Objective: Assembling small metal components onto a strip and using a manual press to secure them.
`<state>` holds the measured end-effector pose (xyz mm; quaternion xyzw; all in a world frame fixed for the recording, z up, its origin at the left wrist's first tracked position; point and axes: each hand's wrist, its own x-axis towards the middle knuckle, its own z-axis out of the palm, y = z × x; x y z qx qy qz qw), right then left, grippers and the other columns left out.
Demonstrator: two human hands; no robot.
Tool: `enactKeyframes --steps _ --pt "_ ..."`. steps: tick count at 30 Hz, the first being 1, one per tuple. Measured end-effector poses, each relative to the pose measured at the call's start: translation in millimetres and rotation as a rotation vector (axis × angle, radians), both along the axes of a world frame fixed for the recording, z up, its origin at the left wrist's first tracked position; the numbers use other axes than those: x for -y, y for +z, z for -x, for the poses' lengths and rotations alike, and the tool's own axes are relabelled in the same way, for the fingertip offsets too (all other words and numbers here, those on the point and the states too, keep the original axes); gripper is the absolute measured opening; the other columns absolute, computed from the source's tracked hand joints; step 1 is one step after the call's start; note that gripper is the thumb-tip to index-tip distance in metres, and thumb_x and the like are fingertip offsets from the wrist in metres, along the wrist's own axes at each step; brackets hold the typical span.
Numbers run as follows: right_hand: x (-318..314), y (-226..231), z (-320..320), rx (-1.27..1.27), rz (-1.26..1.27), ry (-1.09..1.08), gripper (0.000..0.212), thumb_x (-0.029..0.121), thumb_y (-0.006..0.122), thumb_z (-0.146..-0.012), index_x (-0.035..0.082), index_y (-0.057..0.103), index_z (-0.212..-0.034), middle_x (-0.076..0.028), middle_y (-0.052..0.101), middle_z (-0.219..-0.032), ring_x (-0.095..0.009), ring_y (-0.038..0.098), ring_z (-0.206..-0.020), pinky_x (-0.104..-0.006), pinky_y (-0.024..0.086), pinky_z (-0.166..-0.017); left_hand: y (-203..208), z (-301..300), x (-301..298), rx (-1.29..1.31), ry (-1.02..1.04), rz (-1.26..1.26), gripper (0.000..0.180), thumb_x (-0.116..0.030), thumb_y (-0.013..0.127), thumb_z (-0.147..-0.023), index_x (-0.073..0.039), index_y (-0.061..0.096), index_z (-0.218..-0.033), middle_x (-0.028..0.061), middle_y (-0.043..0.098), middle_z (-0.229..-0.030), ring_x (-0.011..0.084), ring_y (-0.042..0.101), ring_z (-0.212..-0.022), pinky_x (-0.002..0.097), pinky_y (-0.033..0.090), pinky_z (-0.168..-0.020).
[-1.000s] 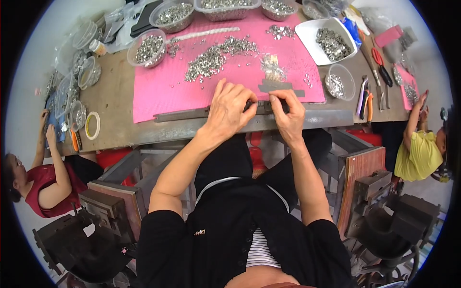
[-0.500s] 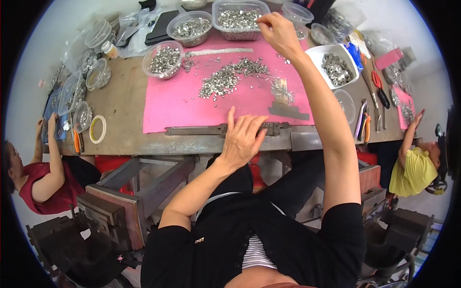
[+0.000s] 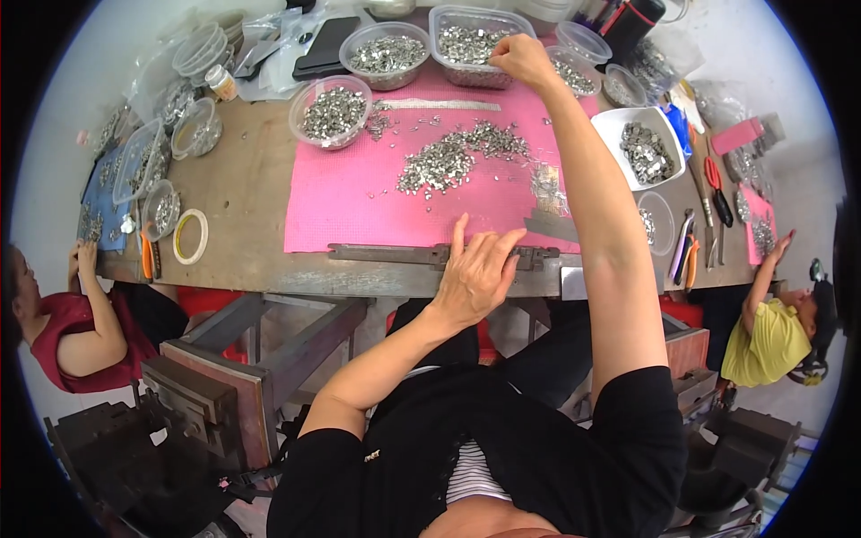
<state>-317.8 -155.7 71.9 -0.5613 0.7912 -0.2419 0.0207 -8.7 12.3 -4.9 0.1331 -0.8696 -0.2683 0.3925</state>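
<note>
My right hand (image 3: pixel 523 61) reaches far forward over the right side of a rectangular clear tub (image 3: pixel 481 77) filled with small shiny metal pieces (image 3: pixel 466 43). Its fingers are pinched together; whatever they hold is too small to make out. My left hand (image 3: pixel 475 278) rests at the table's front edge, over a long dark metal bar fixture (image 3: pixel 386 254). Its fingers are spread and appear to hold nothing. Beyond it, a loose pile of metal pieces (image 3: pixel 439 166) lies on a pink mat (image 3: pixel 345 202). Thin metal strips (image 3: pixel 547 186) lie at the mat's right side, beside a flat grey plate (image 3: pixel 552 226).
Round tubs of metal pieces (image 3: pixel 332 142) (image 3: pixel 386 79) stand at the back left. A white bowl (image 3: pixel 616 148) is on the right, near pliers (image 3: pixel 693 260) and red-handled cutters (image 3: pixel 713 172). A tape roll (image 3: pixel 203 238) lies left. Two people sit at either side.
The whole view has shifted, so the table appears farther right. Relative to the rectangular tub, my right hand has come slightly farther over it. My left hand stays by the bar fixture.
</note>
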Motion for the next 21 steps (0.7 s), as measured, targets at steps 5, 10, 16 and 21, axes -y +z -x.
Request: enactKeyframes --steps 5,10,16,21 --pt "-17 -8 0 0.012 0.253 -0.011 0.027 0.028 0.07 -0.089 0.008 0.079 -0.105 -0.013 0.078 -0.099 -0.028 0.074 -0.091 -0.0369 0.056 -0.084 -1 3 -2 -0.032 -0.028 -0.014 0.052 -0.001 0.068 -0.088 -0.002 0.052 -0.137 0.0105 0.061 -0.094 0.0277 0.062 -0.095 0.0632 0.032 -0.113" --pt "-117 21 -83 0.213 0.347 0.2 0.024 0.019 0.068 -0.095 0.003 0.076 -0.11 -0.012 0.075 -0.095 -0.019 0.071 -0.088 -0.0336 0.054 -0.078 -1 -1 2 -0.048 -0.005 0.006 0.052 0.003 0.065 -0.088 -0.002 0.052 -0.137 0.0102 0.062 -0.093 0.0272 0.063 -0.092 0.062 0.033 -0.113" --pt "-261 -32 -144 0.225 0.312 0.181 0.014 0.004 0.069 -0.089 0.002 0.072 -0.102 -0.012 0.068 -0.093 -0.032 0.067 -0.084 -0.0395 0.053 -0.074 -2 5 2 -0.044 0.016 0.038 0.054 0.004 0.063 -0.087 -0.004 0.05 -0.139 0.0074 0.06 -0.09 0.0255 0.062 -0.087 0.059 0.033 -0.114" --pt "-283 -56 -164 0.055 0.371 0.11 0.019 0.003 0.075 -0.084 0.003 0.072 -0.103 -0.009 0.069 -0.1 -0.027 0.064 -0.091 -0.0379 0.048 -0.081 -3 3 1 -0.039 0.022 0.021 0.055 0.003 0.064 -0.087 -0.005 0.05 -0.14 0.0057 0.061 -0.092 0.0236 0.063 -0.091 0.0581 0.032 -0.115"
